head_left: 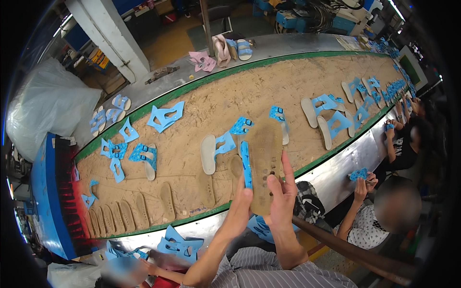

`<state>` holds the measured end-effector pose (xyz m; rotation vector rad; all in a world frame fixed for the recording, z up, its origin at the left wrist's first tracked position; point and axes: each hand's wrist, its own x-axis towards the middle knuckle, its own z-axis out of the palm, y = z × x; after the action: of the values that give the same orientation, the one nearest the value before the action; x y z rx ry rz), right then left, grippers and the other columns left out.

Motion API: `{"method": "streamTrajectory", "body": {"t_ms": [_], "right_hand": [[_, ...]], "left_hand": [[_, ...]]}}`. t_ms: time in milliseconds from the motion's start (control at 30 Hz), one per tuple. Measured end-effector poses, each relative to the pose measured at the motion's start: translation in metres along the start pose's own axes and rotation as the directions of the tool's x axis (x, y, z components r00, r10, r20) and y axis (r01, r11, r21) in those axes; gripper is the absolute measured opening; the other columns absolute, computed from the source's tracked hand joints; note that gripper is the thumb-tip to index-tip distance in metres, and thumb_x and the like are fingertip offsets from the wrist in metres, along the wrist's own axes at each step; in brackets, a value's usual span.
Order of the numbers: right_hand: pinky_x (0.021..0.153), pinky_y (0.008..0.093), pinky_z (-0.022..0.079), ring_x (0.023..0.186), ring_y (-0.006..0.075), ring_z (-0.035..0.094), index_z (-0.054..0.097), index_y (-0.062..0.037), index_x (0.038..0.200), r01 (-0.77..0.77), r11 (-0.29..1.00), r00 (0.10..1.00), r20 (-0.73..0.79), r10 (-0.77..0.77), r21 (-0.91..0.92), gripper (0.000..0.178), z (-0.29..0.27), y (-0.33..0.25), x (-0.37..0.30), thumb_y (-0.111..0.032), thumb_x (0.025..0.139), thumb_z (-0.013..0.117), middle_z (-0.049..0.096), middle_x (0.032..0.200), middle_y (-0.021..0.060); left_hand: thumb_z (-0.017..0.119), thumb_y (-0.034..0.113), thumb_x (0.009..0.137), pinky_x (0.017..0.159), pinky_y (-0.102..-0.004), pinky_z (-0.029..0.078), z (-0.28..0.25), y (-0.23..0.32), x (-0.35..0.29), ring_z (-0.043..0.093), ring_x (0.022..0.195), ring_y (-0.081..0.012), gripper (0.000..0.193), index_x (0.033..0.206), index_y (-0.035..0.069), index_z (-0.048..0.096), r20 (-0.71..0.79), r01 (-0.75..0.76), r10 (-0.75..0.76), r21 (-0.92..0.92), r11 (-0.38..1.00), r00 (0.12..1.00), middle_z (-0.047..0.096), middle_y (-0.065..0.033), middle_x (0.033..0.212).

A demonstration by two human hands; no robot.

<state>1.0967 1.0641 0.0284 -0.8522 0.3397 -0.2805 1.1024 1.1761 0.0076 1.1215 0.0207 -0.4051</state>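
Upright in front of me is a brown sandal sole [266, 153] with a row of small holes on its face. My right hand [282, 204] is closed round its lower right edge, thumb pressed on the face. Along the sole's left edge stands a blue strap piece [246, 165]. My left hand [240, 204] grips that strap low down, and its fingers are partly hidden behind the sole. Whether the strap is joined to the sole I cannot tell. Just beyond, on the tan conveyor belt [187, 129], lies a pale sole [208, 153] with a blue upper [224, 142].
Brown soles [126, 216] line the belt's near left edge. Blue uppers [165, 116] lie farther back. A blue machine [50, 201] glowing red spans the belt's left end. Co-workers sit along the near side; one at right holds a blue strap [357, 174]. A brown bar [355, 254] crosses beside me.
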Motion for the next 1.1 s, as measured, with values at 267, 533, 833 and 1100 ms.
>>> {"method": "streamTrajectory", "body": {"t_ms": [267, 533, 833, 1100], "right_hand": [[0.093, 0.0334, 0.057, 0.115, 0.0221, 0.068, 0.033, -0.0103, 0.167, 0.225, 0.834, 0.927, -0.153, -0.343, -0.505, 0.065, -0.077, 0.022, 0.055, -0.010, 0.108, 0.061, 0.064, 0.142, 0.0205], [0.098, 0.0425, 0.055, 0.113, 0.0333, 0.070, 0.059, 0.0014, 0.144, 0.221, 0.114, 0.876, 0.145, -0.460, -0.969, 0.050, -0.118, 0.140, 0.188, -0.021, 0.102, 0.074, 0.070, 0.134, 0.0201], [0.073, 0.0392, 0.063, 0.095, 0.0257, 0.074, 0.054, 0.0023, 0.144, -0.267, 0.517, 0.954, -0.148, 0.261, -0.813, 0.064, 0.136, 0.439, 0.361, -0.034, 0.098, 0.081, 0.070, 0.122, 0.0190], [0.061, 0.0356, 0.062, 0.083, 0.0210, 0.073, 0.059, 0.0023, 0.133, -0.260, 0.723, 0.929, 0.038, 0.367, -0.641, 0.042, 0.126, 0.387, 0.353, -0.025, 0.104, 0.072, 0.072, 0.103, 0.0116]], "left_hand": [[0.059, 0.032, 0.113, 0.123, -0.0399, 0.038, -0.011, -0.065, 0.027, 0.040, 0.154, -0.0304, 0.076, 0.170, 0.001, 0.020, 0.174, 0.089, -0.086, -0.010, 0.996, 0.981, 0.034, -0.0211, 0.171], [0.071, 0.032, 0.106, 0.101, -0.0426, 0.056, -0.141, -0.256, 0.011, 0.065, 0.123, -0.0274, 0.049, 0.144, 0.005, 0.054, -0.283, 0.572, -0.714, -0.444, 0.690, 0.641, 0.056, -0.0151, 0.143], [0.068, 0.011, 0.101, 0.087, -0.0370, 0.057, -0.139, -0.346, 0.051, 0.072, 0.099, -0.0228, 0.023, 0.123, 0.002, 0.067, -0.324, 0.329, -0.670, -0.680, 0.656, 0.668, 0.073, -0.0110, 0.110], [0.075, 0.012, 0.095, 0.076, -0.0359, 0.056, -0.120, -0.240, 0.008, 0.072, 0.090, -0.0232, 0.026, 0.116, -0.003, 0.073, -0.335, 0.494, -0.590, -0.332, 0.803, 0.734, 0.078, -0.0133, 0.108]]}}
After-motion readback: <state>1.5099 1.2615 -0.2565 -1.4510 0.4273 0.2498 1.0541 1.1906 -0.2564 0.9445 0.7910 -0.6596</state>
